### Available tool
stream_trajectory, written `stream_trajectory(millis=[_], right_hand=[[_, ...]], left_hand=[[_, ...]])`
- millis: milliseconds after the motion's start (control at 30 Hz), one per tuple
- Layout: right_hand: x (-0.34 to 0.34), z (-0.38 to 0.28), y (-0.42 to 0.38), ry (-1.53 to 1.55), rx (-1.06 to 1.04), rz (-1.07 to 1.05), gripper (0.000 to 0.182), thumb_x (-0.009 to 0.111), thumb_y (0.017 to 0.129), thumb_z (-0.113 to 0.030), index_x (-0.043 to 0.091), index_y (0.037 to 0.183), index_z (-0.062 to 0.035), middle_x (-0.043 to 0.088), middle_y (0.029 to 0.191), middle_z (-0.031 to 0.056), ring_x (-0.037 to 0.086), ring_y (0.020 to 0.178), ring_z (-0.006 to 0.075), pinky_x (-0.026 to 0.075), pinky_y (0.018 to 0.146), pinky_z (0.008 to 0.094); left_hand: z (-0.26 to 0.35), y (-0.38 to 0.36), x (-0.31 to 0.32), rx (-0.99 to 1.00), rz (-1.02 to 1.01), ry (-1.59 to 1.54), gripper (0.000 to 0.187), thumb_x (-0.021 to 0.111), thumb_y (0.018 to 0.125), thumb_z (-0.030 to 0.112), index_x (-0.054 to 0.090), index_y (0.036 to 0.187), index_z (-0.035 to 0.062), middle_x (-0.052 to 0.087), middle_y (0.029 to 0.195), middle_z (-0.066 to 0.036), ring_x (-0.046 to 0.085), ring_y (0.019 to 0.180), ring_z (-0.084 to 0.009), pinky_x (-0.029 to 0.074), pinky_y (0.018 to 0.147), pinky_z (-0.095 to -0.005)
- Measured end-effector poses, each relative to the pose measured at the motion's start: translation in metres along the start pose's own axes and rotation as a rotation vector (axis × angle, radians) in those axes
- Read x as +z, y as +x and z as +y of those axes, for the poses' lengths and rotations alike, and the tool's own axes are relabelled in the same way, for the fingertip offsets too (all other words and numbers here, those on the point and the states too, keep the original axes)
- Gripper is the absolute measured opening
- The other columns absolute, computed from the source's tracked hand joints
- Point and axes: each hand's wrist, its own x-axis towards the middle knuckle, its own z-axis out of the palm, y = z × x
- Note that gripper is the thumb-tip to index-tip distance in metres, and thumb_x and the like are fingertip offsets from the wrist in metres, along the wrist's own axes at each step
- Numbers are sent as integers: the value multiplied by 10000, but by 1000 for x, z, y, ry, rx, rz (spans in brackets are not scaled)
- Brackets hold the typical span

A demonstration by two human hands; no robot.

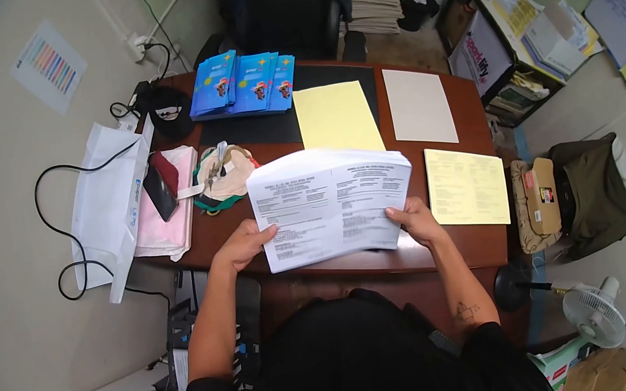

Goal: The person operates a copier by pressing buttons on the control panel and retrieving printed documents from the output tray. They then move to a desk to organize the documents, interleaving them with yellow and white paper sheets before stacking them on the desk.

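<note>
Between my two hands is a thick stack of printed white paper sheets [336, 208], held up over the near edge of the desk. My left hand [245, 245] grips its left side, thumb on top of the print. On the right side, my right hand [415, 221] clasps it the same way; the fingers underneath are hidden. Just beyond the stack lies a yellow sheet [332, 115]. A pile of yellow printed sheets [467, 185] rests to the right of my right hand, and a whitish blank sheet [420, 105] lies farther back.
Blue booklets [243, 84] sit at the back of the brown desk [481, 245]. Left are a roll of lanyard-like straps [228, 173], a dark phone-like object [160, 191] and pink packages [168, 229]. A fan [593, 312] and bags [592, 188] stand at right, a chair [289, 11] behind.
</note>
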Motion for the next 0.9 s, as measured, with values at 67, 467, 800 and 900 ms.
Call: stream_trajectory(millis=[67, 467, 800, 900], right_hand=[[2, 3, -3, -92, -68, 35, 265, 671, 914, -96, 661, 1117, 75, 704, 1032, 130, 646, 947, 155, 508, 876, 309], [31, -5, 2, 5, -336, 285, 519, 789, 734, 9, 591, 1213, -22, 642, 1040, 51, 611, 961, 141, 486, 870, 265], [23, -4, 22, -39, -316, 263, 461, 807, 692, 13, 619, 1110, -39, 631, 936, 19, 610, 853, 113, 503, 776, 246], [20, -4, 21, -76, -306, 253, 395, 806, 714, 5, 627, 1063, -40, 642, 959, 30, 610, 867, 117, 506, 782, 260]], left_hand=[[-7, 1, -1, 62, 62, 124, 368, 644, 932, 105, 585, 1259, -53, 663, 1180, -132, 649, 1028, -189, 505, 947, -332], [-24, 34, 40, 517, 342, 226, 659, 827, 685, -31, 550, 1283, -10, 641, 1047, -42, 603, 957, -121, 497, 863, -266], [-17, 46, 40, 434, 294, 221, 331, 846, 681, 11, 704, 980, 5, 692, 903, -41, 644, 836, -125, 520, 777, -261], [-21, 47, 40, 484, 355, 213, 308, 843, 687, 10, 701, 960, -4, 695, 884, -39, 642, 814, -122, 520, 762, -258]])
